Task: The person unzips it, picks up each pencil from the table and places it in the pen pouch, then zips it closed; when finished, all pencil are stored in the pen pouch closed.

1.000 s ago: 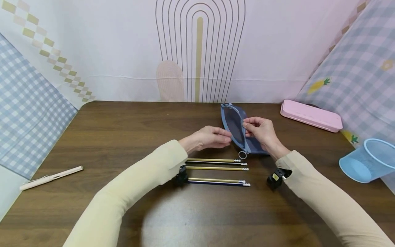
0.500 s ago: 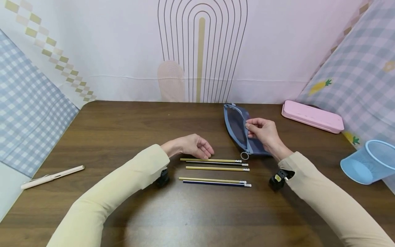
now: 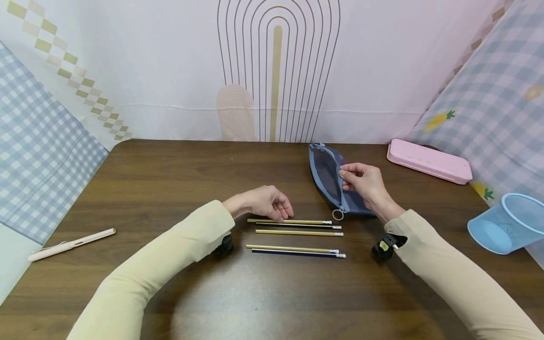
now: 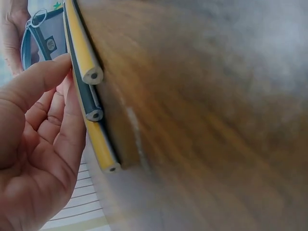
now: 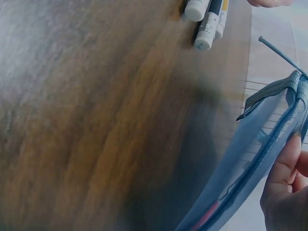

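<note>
My left hand [image 3: 269, 203] is at the farthest gold pencil [image 3: 306, 222], thumb and fingertips pinching its side. Close beside that pencil lie a black pencil [image 4: 91, 103] and another gold pencil [image 4: 85, 53]. Nearer me, a third gold pencil [image 3: 289, 248] and a dark blue pencil [image 3: 293, 253] lie together; the erasers all point right. My right hand [image 3: 364, 184] pinches the rim of a blue mesh zip pouch [image 3: 359, 202], keeping its mouth spread toward the pencils. A metal ring [image 3: 337, 215] hangs at the zip's near end. A reddish strip [image 5: 207, 216] shows through the mesh.
A pink case [image 3: 429, 160] lies at the back right. Toward the right edge, a light blue mesh cup [image 3: 488, 229] leans on its side. A white pen [image 3: 72, 244] rests at the far left. Patterned cloth [image 3: 170, 71] hangs around the table [image 3: 178, 179].
My left hand has moved from the pouch's mouth left and down to the farthest pencil, then stayed there. My right hand keeps hold of the pouch rim almost without moving.
</note>
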A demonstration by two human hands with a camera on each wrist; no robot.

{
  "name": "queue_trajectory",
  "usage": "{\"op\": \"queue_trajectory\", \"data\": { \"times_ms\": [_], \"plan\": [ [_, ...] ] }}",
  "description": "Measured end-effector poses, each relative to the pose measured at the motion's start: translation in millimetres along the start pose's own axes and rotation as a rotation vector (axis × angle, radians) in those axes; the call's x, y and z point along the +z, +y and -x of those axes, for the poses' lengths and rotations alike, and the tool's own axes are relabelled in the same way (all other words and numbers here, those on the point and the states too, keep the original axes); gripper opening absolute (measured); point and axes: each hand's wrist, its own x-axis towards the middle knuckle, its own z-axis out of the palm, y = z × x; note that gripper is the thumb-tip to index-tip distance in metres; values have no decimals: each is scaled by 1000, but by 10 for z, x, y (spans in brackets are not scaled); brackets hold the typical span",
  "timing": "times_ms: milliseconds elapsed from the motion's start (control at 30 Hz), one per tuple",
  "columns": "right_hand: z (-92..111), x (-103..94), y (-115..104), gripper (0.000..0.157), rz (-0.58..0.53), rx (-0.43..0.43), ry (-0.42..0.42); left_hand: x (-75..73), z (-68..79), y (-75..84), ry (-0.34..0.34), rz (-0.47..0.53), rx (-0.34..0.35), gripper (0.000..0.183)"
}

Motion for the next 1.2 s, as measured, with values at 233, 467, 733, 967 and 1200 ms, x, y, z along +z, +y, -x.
{"op": "queue_trajectory", "data": {
  "times_ms": [233,467,733,967,1200],
  "plan": [
    [-4,2,1,22,-2,6,-1,-12,-7,39,23,-218,58,18],
    [-2,4,2,23,-8,8,-3,-56,13,51,1,-298,39,16],
    [-1,0,17,22,-18,0,-4,-252,38,19,7,12,-34,19],
    [1,27,25,19,-11,-4,-7,-239,-166,57,156,433,-142,28],
    [1,75,16,19,-6,3,-15,-134,-468,183,269,820,-193,32]
  ]
}}
